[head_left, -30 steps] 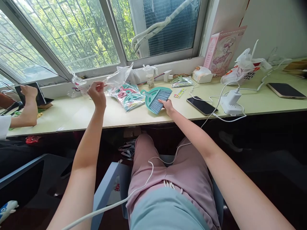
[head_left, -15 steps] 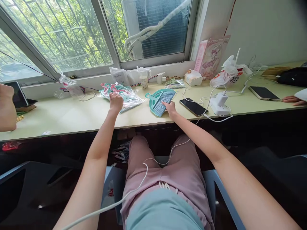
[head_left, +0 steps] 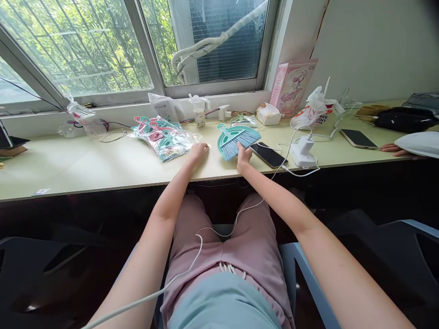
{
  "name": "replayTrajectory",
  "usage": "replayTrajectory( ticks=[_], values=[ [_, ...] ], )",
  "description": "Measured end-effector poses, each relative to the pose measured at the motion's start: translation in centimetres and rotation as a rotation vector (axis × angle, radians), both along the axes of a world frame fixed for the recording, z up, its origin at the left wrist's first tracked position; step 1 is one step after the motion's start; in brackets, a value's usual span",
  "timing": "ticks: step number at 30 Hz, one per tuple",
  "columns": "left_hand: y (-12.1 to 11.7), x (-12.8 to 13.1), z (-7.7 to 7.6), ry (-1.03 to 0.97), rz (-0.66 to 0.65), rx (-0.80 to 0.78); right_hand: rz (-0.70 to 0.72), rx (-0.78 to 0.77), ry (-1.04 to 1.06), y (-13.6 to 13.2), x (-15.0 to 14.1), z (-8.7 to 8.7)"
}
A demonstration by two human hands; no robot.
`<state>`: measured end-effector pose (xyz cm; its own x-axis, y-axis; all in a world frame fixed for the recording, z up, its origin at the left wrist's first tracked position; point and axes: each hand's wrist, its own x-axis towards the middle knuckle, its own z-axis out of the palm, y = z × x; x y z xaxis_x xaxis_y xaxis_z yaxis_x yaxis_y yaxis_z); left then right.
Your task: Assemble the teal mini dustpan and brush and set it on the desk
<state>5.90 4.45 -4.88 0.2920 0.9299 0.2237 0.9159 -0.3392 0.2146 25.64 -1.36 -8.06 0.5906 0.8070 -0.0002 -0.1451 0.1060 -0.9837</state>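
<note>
I seem to be in a shared workroom or office: one long pale desk runs beneath the window, chairs flank mine, another person's hand rests farther along, and phones lie near a plugged-in charger.

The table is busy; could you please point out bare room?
Widest: the table left of the bagged bundle, in front of the coiled cable. Smaller: between the white charger and the rightmost phone. Crowded: from the teal dustpan to that charger, with another phone and cords.
</note>
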Motion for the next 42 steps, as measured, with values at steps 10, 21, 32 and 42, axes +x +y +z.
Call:
replayTrajectory(
  ticks=[10,21,32,42],
  values=[
    [-2.7,0.0,-0.2,-0.061,-0.025,0.276,0.062,0.018,0.040,-1.5,-0.3,0.9],
    [-1.6,-0.9,-0.2,0.093,0.229,0.108,0.268,-0.041,0.191,-4.7,1.5,0.5],
    [-2.1,-1.7,0.0,-0.313,0.270,0.357,0.328,-0.044,0.241,-5.7,-1.1,1.8],
    [-3.5,-1.5,0.7,-0.384,0.069,0.627,0.384,0.115,0.341,-4.4,-3.8,2.7]
  ],
)
